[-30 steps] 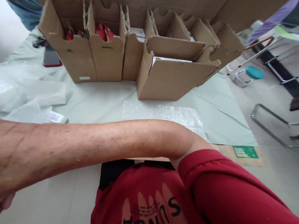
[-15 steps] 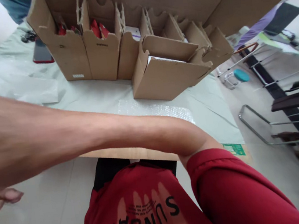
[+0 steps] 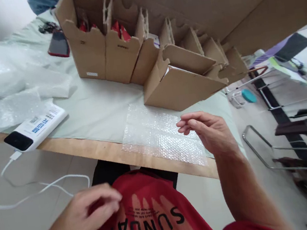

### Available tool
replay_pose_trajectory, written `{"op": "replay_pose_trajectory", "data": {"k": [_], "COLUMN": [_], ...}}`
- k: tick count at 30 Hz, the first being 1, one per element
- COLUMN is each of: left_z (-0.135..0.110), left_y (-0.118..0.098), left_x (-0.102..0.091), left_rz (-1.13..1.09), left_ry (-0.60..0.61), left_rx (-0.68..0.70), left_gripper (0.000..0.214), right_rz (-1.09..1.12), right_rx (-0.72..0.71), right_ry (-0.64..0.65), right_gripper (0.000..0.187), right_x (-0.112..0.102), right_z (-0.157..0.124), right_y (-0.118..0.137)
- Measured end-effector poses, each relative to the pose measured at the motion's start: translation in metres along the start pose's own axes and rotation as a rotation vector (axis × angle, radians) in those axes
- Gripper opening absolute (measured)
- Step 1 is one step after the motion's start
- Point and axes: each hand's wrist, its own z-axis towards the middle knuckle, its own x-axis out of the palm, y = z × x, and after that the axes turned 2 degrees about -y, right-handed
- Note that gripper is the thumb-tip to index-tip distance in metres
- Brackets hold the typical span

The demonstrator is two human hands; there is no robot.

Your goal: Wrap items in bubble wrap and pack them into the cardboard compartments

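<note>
My right hand (image 3: 208, 128) hovers over the right part of a bubble wrap sheet (image 3: 156, 137), its fingers loosely bent and nothing visible in them. The sheet lies flat at the front table edge, partly over the bare wood. Low in front of my red shirt is my left hand (image 3: 91, 211), thumb and fingers apart and holding nothing I can see. A white power bank (image 3: 44, 122) with a dark display rests at the table's left front edge. Its white cable (image 3: 13, 154) hangs off the edge.
Cardboard bins (image 3: 122, 58) stand in a row at the back, some with red packets. One bin (image 3: 185, 87) juts forward. More bubble wrap (image 3: 8, 78) is heaped at left, near a dark phone (image 3: 58, 44). A metal rack (image 3: 275, 147) stands off the table's right side.
My right arm, stretched across to the left before, has drawn back over the bubble wrap. The power bank and cable now show. My left hand has moved right, in front of my shirt.
</note>
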Motion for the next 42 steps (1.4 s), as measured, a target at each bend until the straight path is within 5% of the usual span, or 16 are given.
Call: {"op": "replay_pose_trajectory", "data": {"k": [2,6,11,15,25,29,34,39,42], "left_z": [0.049,0.127,0.178,0.204,0.212,0.214,0.217,0.212,0.216], "left_y": [-0.012,-0.025,-0.026,-0.031,-0.040,-0.044,-0.050,-0.059,-0.059], "left_x": [0.023,0.052,0.039,0.031,0.040,0.041,0.049,0.038,0.029], "left_rz": [0.083,0.398,0.927,1.045,1.004,0.998,1.010,0.923,0.970], "left_ry": [-0.042,-0.395,-0.496,-0.482,-0.424,-0.405,-0.282,-0.394,-0.437], "left_rx": [-0.009,0.169,0.007,-0.166,-0.230,-0.299,-0.297,-0.269,-0.296], "left_gripper": [0.024,0.034,0.047,0.044,0.025,0.039,0.049,0.055,0.055], "right_rz": [-0.052,-0.327,-0.757,-0.854,-0.825,-0.695,-0.584,-0.488,-0.572], "right_rx": [0.012,0.007,0.183,0.319,0.221,0.186,0.223,0.081,0.115], "right_ry": [-0.048,-0.158,-0.351,-0.447,-0.481,-0.479,-0.481,-0.484,-0.440], "right_gripper": [0.018,0.021,0.029,0.032,0.019,0.032,0.074,0.073,0.071], "right_x": [-0.012,-0.037,-0.080,-0.099,-0.094,-0.091,-0.097,-0.093,-0.083], "right_z": [-0.014,-0.037,-0.044,-0.034,-0.024,-0.025,-0.034,-0.032,-0.016], "right_y": [-0.010,-0.045,-0.101,-0.131,-0.143,-0.133,-0.136,-0.139,-0.137]}}
